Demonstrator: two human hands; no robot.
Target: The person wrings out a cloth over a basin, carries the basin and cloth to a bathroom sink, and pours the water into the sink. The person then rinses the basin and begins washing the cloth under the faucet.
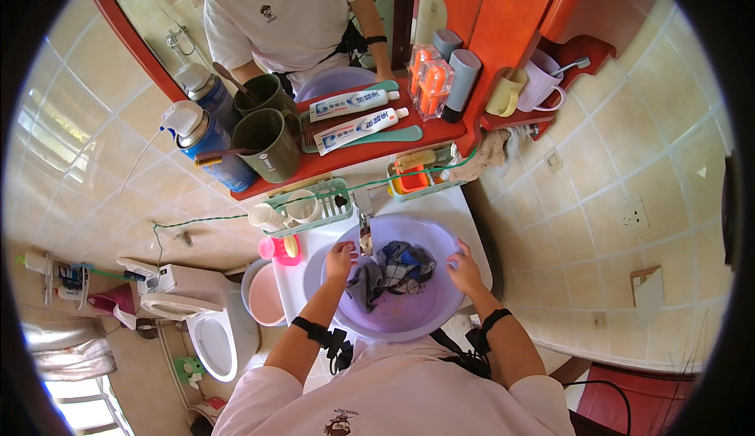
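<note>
A lavender plastic basin [413, 318] sits over the white washbasin counter [293, 303], under the metal faucet [365, 241]. Inside it lies a crumpled plaid garment [407, 265] in grey, black, white and blue, in shallow water with dark specks. My left hand [340, 261] is over the basin's left rim, just beside the faucet, fingers apart and holding nothing. At the right rim is my right hand [465, 268], its fingers spread; whether it touches the rim is hard to tell. Neither hand is on the garment.
A red shelf [436, 135] above carries toothpaste tubes [357, 130], dark cups [268, 144] and spray cans [215, 152]. Green baskets [336, 215] and a pink soap dish [289, 257] line the counter. A green cord [354, 187] crosses behind. The toilet [212, 341] stands left.
</note>
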